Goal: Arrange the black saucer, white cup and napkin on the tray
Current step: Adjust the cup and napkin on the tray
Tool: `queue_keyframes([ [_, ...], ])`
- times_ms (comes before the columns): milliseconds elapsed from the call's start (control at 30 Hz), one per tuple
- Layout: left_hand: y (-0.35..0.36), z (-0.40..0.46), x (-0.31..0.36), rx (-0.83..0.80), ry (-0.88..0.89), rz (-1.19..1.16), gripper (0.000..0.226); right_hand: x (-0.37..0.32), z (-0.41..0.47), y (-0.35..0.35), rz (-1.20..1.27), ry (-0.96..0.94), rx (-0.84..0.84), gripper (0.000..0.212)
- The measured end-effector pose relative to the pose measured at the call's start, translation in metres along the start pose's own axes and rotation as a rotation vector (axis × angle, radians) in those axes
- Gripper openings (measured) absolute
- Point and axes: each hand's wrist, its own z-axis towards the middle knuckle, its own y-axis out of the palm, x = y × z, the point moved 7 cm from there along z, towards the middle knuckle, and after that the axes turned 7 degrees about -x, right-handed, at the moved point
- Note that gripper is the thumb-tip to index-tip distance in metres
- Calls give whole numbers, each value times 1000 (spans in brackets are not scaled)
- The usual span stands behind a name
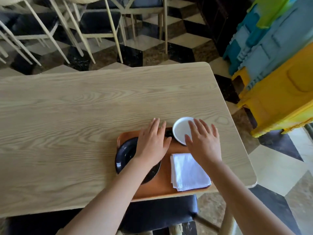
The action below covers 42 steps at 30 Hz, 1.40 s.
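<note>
An orange-brown tray lies at the near edge of the wooden table. A black saucer rests on its left side, partly hidden by my left forearm. A white cup stands at the tray's far right corner, over a small dark object. A folded white napkin lies on the tray's right side. My left hand hovers flat and open above the saucer's far edge. My right hand is open with fingers spread, over the cup's right rim.
The pale wooden table stretches left and away. A dark padded chair seat sits just below the tray. Pale chairs stand beyond the table. Stacked blue and yellow plastic crates stand to the right on the tiled floor.
</note>
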Motion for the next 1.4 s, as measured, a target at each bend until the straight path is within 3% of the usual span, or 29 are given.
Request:
queue_keyframes([
  [133, 16, 35, 15, -93, -40, -11, 60, 30, 19, 16, 47, 102, -143, 47],
  [233, 17, 40, 20, -27, -7, -27, 49, 37, 18, 23, 142, 138, -193, 46],
  [300, 17, 40, 18, 5, -11, -148, 40, 39, 16, 25, 299, 192, -228, 51],
  [433, 23, 38, 5, -46, -106, -540, 44, 45, 14, 27, 585, 263, -248, 56],
  [600, 29, 37, -10, -69, -157, -770, 37, 53, 13, 32, 676, 359, -263, 58],
  [1400, 27, 1, -37, -29, -223, -813, 40, 29, 0, 41, 914, 324, -320, 55],
])
